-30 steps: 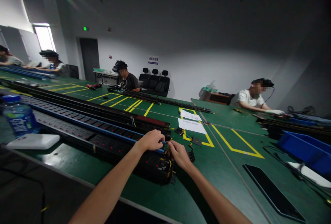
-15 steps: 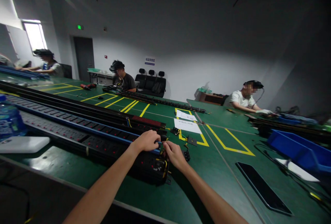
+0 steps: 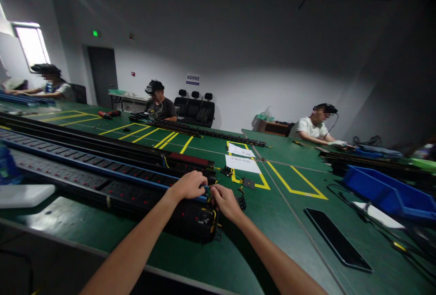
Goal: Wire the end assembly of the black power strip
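My left hand (image 3: 189, 185) rests over the end of a long power strip with blue edges (image 3: 136, 173), its fingers bent and closed around something small and blue at the tips. Close beside it, my right hand (image 3: 226, 201) pinches at the same end; what lies between the fingertips is hidden. Yellow wires (image 3: 214, 219) show just below the right fingers. In front, a black power strip (image 3: 190, 215) with small red marks has its end uncovered, with wires and metal parts in view. A small black part (image 3: 241, 202) lies to the right of my right hand.
Small wired parts (image 3: 248, 183) and paper sheets (image 3: 242, 163) lie beyond my hands. A dark phone (image 3: 337, 239), cables and a blue bin (image 3: 391, 192) are on the right. A white object (image 3: 27, 196) is at left. Several co-workers sit across the green table.
The whole view has shifted slightly, so the scene sits further left. Both hands stay together at the strip's end, with little visible change in their grip.
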Demonstrator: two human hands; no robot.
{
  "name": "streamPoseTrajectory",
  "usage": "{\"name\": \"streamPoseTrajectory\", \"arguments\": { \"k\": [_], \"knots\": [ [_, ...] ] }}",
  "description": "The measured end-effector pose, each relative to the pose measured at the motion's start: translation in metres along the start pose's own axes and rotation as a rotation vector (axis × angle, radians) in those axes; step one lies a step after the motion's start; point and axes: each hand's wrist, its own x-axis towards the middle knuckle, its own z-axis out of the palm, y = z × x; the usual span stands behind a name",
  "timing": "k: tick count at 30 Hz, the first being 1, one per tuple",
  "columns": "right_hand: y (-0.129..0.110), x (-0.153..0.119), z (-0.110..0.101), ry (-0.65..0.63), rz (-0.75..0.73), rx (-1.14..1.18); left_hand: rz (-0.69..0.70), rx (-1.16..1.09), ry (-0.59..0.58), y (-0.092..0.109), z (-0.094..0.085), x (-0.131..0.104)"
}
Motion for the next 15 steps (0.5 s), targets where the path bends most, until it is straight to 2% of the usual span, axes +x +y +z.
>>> {"name": "streamPoseTrajectory", "arguments": {
  "k": [15],
  "knots": [
    [0.0042, 0.0017, 0.0018, -0.005, -0.001, 0.014, -0.009, 0.005, -0.02, 0.0016, -0.0028, -0.0006]
  ]
}}
